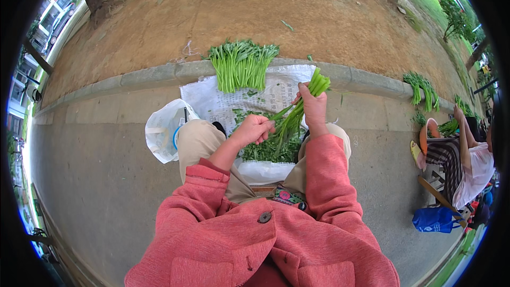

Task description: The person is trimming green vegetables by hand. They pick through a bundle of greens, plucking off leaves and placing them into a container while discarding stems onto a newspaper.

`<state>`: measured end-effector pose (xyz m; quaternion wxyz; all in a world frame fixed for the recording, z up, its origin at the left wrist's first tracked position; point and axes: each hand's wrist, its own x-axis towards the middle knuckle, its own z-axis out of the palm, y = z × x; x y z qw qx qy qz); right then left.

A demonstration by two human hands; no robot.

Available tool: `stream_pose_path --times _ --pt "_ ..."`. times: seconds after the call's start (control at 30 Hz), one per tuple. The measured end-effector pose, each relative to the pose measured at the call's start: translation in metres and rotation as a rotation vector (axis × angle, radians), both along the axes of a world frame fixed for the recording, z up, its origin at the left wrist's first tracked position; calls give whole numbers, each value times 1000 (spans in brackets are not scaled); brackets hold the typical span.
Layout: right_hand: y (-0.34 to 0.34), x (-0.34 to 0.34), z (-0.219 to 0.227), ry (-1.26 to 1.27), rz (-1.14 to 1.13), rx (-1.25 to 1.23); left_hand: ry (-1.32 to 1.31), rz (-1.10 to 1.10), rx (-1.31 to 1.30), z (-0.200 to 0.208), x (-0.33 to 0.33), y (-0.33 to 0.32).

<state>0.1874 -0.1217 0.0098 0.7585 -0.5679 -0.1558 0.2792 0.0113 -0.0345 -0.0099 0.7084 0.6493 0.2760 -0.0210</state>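
Stem ends up, a bunch of long-stemmed leafy greens (319, 82), much like water spinach, is gripped in my right hand (312, 107). Its leaves hang down toward my left hand (255, 129), whose fingers are pinched on the leafy part at the bunch's left side. Below both hands, between my knees, lies a heap of loose green leaves (271, 149) on a white woven sack (199, 93). Beyond it, a neat row of trimmed green stems (241, 66) rests across the sack's far edge, against the curb.
A white plastic bag (159, 130) stands by my left knee. The stone curb (143, 78) borders bare soil with tree trunks. At the right, another person (473, 175) sits near an orange basin (427, 133), more greens (422, 87) and a blue bag (433, 220).
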Motion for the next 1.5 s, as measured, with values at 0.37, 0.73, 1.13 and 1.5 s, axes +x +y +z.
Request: stream_pose_path --times 0.37,0.73,1.13,1.5 --pt "-4 17 -1 281 -192 46 -249 185 1127 19 -17 -12" --pt "0 11 -7 249 -162 76 -1548 -462 -188 213 -61 -80" --pt "2 5 -3 230 -122 25 -1771 -413 -1200 223 -53 -141" --pt "0 2 1 212 -115 32 -1987 -309 -1050 222 -33 -146"
